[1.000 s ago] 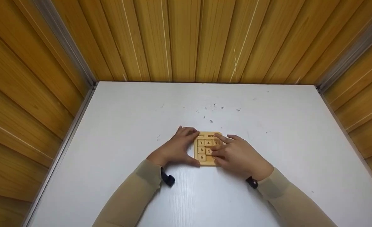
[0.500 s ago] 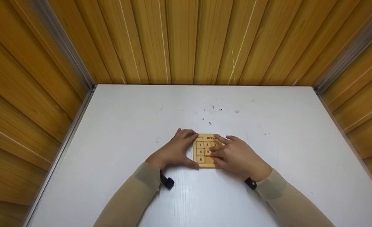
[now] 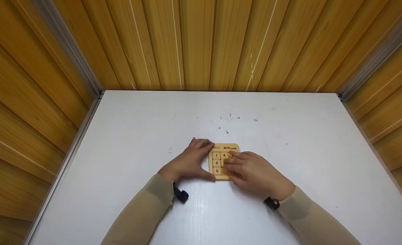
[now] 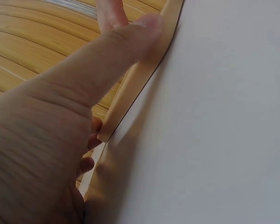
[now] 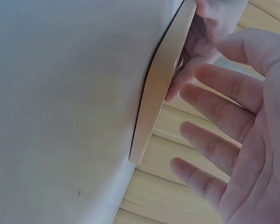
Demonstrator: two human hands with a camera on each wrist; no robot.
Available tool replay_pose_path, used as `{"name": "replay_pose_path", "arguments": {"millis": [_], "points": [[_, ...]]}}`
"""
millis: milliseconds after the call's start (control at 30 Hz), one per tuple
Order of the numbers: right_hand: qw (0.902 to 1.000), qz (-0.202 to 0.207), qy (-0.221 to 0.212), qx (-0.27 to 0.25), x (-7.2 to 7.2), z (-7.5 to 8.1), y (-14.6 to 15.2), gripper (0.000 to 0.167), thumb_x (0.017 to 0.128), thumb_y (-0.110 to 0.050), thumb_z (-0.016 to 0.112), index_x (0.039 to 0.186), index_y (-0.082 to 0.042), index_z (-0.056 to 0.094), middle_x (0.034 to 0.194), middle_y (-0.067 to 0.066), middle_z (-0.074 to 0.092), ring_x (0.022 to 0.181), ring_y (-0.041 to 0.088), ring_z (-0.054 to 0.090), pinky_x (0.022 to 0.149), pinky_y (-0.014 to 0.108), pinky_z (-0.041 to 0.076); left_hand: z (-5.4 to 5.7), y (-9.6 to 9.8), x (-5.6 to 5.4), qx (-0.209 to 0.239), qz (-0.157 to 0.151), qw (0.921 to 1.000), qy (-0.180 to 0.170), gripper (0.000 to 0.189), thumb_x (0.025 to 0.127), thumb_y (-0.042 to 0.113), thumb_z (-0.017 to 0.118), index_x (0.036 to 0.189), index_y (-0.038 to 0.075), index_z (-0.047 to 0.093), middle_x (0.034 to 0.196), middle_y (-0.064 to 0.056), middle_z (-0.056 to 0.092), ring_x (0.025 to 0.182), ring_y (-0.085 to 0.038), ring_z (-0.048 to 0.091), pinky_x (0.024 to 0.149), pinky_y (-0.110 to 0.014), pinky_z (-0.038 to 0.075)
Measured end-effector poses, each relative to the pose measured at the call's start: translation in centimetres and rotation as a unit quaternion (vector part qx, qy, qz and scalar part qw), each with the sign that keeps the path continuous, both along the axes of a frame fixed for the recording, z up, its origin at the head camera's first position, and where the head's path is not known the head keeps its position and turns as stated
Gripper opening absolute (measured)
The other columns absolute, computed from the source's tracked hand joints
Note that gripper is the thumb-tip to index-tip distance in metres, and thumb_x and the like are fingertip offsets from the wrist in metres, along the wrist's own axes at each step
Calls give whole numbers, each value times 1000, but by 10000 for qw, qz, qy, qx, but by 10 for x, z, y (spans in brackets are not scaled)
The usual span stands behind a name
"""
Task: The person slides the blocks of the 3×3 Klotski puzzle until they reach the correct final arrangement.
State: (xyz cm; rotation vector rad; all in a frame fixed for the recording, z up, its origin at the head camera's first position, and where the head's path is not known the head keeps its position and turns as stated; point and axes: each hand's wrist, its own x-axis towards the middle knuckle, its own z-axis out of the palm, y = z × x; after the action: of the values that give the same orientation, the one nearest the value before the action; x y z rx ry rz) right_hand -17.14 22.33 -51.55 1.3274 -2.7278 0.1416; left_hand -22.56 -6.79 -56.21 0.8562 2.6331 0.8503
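A wooden number slide puzzle (image 3: 220,145) lies flat on the white table, its tiles 7, 4, 8 and 6 readable in the head view. My left hand (image 3: 190,162) holds its left side, fingers at the far corner and thumb (image 4: 130,42) at the near one. Over the puzzle's right half is my right hand (image 3: 257,173), its extended fingertips on or just above the tiles. Those fingers hide the right column and most of the middle one. The right wrist view shows the fingers (image 5: 219,105) spread beside the puzzle's edge (image 5: 161,79).
The white tabletop (image 3: 146,115) surrounds the puzzle and bears small dark scuffs beyond it. Wood-patterned panels (image 3: 197,44) stand at the back and both sides. Black straps with small devices sit on the left wrist (image 3: 181,195) and right wrist (image 3: 272,203).
My right hand's fingers have shifted slightly toward me and leftward. They now cover the 5 tile, while the puzzle's far right corner has come into sight. The left hand keeps its hold.
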Motion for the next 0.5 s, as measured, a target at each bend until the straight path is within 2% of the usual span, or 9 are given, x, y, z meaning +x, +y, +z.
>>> {"name": "replay_pose_path", "arguments": {"millis": [167, 300, 500], "points": [[9996, 190, 94, -165, 4, 0, -4, 37, 107, -40, 76, 140, -23, 82, 144, -7, 80, 149, 27, 68, 119, 52, 59, 1, 1, 0, 5, 33, 10000, -87, 141, 71, 69, 101, 180, 13, 31, 184, -1, 34, 180, -35, 10, 148, -54, 4], [9996, 214, 77, -143, 6, -2, -9, 35, 107, -39, 76, 138, -24, 83, 142, -11, 81, 151, 26, 67, 119, 52, 59, 2, 0, -1, 10, -2, 10000, -66, 140, 72, 69, 101, 180, 12, 31, 183, -2, 35, 179, -33, 12, 148, -53, 5], [9994, 291, 122, 173, 8, -2, -15, 33, 107, -36, 75, 136, -25, 84, 144, -12, 79, 153, 25, 65, 119, 55, 59, 0, -1, -1, -11, -30, 10000, -39, 140, 73, 69, 100, 180, 11, 31, 181, -1, 37, 179, -30, 13, 148, -51, 2]]}}
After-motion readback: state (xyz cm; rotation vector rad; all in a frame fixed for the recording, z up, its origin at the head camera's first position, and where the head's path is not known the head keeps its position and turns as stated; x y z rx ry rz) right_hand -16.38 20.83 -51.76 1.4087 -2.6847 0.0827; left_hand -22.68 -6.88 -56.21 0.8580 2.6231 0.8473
